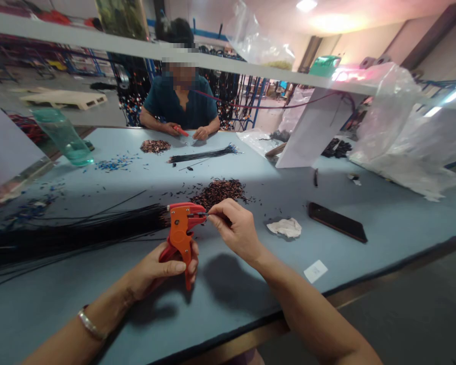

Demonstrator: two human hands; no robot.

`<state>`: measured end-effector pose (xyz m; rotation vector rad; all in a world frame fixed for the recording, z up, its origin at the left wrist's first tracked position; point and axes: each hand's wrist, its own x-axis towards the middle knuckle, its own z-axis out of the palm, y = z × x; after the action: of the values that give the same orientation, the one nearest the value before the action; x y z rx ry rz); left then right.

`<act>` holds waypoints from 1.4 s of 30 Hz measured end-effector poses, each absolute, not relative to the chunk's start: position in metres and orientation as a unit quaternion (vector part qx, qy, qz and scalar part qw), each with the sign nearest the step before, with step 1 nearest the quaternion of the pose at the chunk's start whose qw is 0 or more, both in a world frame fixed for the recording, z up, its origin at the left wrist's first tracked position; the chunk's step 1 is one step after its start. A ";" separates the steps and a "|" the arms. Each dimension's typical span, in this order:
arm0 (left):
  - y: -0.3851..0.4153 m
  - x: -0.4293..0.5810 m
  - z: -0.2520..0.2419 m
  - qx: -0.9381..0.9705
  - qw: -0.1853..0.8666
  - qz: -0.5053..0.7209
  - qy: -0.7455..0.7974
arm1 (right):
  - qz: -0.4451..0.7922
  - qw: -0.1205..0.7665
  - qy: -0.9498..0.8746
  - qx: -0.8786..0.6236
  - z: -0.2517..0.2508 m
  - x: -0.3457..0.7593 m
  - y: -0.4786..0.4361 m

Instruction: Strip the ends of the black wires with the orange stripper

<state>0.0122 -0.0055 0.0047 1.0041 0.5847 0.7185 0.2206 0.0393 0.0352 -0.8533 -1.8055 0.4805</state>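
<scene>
My left hand is wrapped around the handles of an orange and red wire stripper, held upright above the table with its jaws pointing right. My right hand pinches a thin wire right at the jaws; only a short dark bit of it shows, the rest hidden by the fingers. Behind the tool, a thick bundle of black wires lies along the left, its coppery ends beside the tool's head. Just past the jaws spreads a pile of short black and copper scraps.
Across the table, a person holds a red tool near another wire bundle and a scrap pile. A bottle stands left. Rightward lie crumpled tissue, a phone and a white card. A shelf crosses overhead.
</scene>
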 end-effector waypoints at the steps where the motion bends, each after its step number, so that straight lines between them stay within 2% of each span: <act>1: -0.005 0.012 0.004 0.465 0.777 0.331 0.268 | 0.199 0.518 -0.753 -0.352 0.036 0.220 0.039; 12: -0.004 0.008 -0.003 0.466 0.783 0.327 0.249 | 0.170 0.513 -0.781 -0.314 0.038 0.224 0.039; 42: -0.005 0.010 0.000 0.467 0.780 0.324 0.260 | 0.124 0.493 -0.783 -0.358 0.035 0.223 0.038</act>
<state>0.0096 -0.0050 0.0003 1.0101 0.5627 0.7006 0.2226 0.0384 0.0348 -0.8687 -1.9007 0.3018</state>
